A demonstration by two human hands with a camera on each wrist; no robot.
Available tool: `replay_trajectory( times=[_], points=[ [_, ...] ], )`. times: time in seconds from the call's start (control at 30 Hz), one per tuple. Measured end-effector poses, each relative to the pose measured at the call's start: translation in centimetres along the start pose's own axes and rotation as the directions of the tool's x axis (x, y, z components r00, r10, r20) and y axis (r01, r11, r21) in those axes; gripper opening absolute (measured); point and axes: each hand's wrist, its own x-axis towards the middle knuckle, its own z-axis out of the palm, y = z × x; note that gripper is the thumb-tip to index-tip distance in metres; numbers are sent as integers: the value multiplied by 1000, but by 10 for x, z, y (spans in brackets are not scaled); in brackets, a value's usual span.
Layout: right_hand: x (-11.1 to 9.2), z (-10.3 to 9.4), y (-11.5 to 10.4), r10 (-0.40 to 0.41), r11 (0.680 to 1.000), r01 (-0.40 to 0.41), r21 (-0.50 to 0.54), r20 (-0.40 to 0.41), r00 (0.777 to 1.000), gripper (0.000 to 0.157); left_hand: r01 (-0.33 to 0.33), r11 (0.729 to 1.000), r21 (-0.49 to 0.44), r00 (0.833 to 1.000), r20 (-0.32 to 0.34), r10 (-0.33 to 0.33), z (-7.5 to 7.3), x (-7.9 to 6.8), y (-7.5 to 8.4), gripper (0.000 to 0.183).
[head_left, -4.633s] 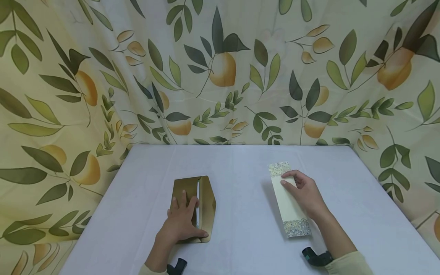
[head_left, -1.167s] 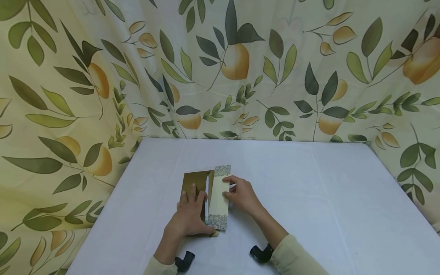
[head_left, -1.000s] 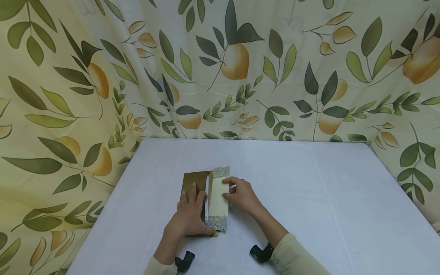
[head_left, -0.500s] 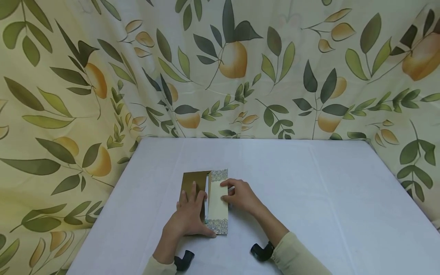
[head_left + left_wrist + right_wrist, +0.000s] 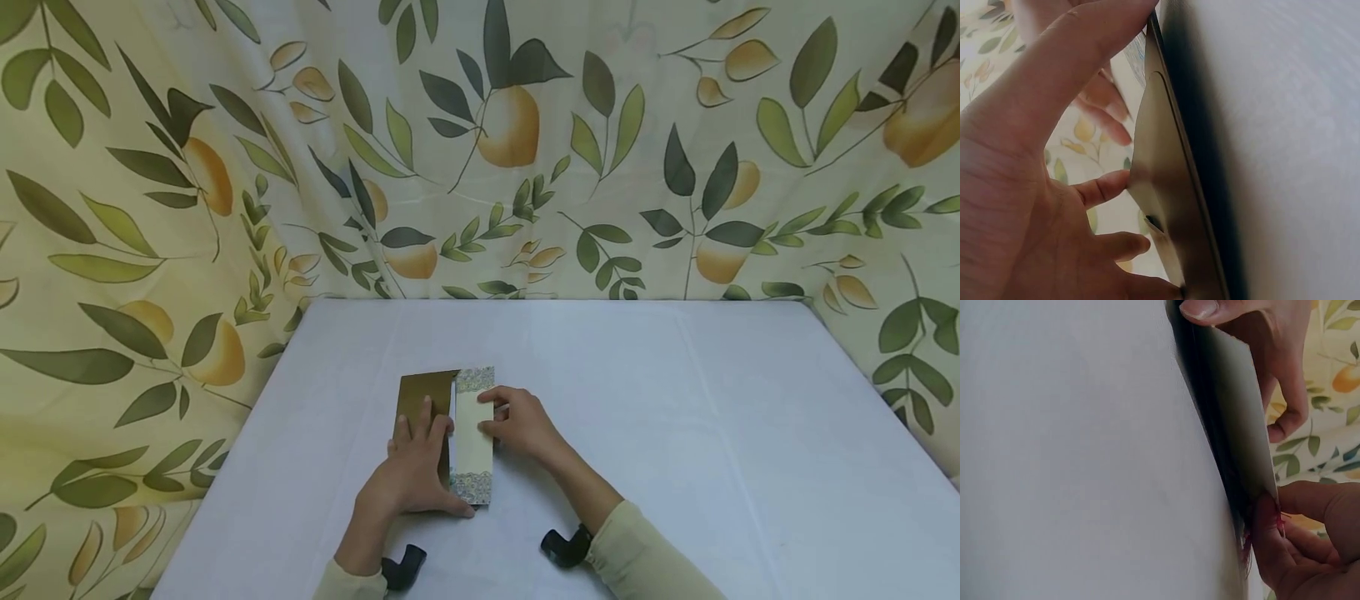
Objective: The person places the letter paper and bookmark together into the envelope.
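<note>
A gold envelope [image 5: 423, 385] lies on the white table, its opening facing right with a strip of white showing there. My left hand [image 5: 408, 475] rests on it with spread fingers, the thumb at its lower right corner; the left wrist view shows this gold paper [image 5: 1166, 162] close up. A long cream card [image 5: 472, 442] with lacy patterned ends lies over the flap side, its left edge at the opening. My right hand [image 5: 525, 423] pinches the card's right edge. Red threads [image 5: 1280, 520] show by those fingertips in the right wrist view. Whether the card's edge is inside is unclear.
A white cloth [image 5: 660, 400] covers the table, spreading widely to the right of the hands. Behind and left hangs a curtain [image 5: 315, 208] printed with leaves and fruit. Black wrist devices [image 5: 566, 546] sit at both sleeves.
From the right, my right hand has brought the card leftward over the envelope's flap. Lately the card has shifted slightly further left, narrowing the white strip. My left hand has stayed on the envelope.
</note>
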Motion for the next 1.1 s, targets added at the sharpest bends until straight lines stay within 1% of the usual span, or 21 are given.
replay_trajectory(
  times=[0.1,0.3,0.5,0.6,0.77,0.9,1.0,1.1],
  points=[
    [1,2,0,-14,1000,14,-6,13,1000,38,-15,1000,6,1000,-1,15,-1,0,2,115],
    [3,6,0,0,999,0,-36,6,1000,37,-23,1000,10,1000,4,23,-1,1,5,117],
    [2,7,-1,33,999,-33,11,-13,999,38,-17,1000,15,1000,-1,17,0,1,6,118],
    [1,6,0,48,998,-47,43,-8,999,36,-12,1000,11,1000,-3,12,1,1,6,117],
    [-1,2,2,42,994,-46,99,46,998,35,-1,1000,-5,1000,-9,1,3,2,4,112],
    [-4,-7,4,6,995,-18,98,116,993,36,-5,1000,-20,1000,-12,5,5,3,3,109],
    [-6,-12,5,-22,995,6,96,167,986,35,0,1000,-12,1000,-9,-1,5,3,3,111],
    [-7,-14,5,-37,995,20,99,173,984,31,9,1000,6,1000,-5,-9,5,2,2,113]
  ],
)
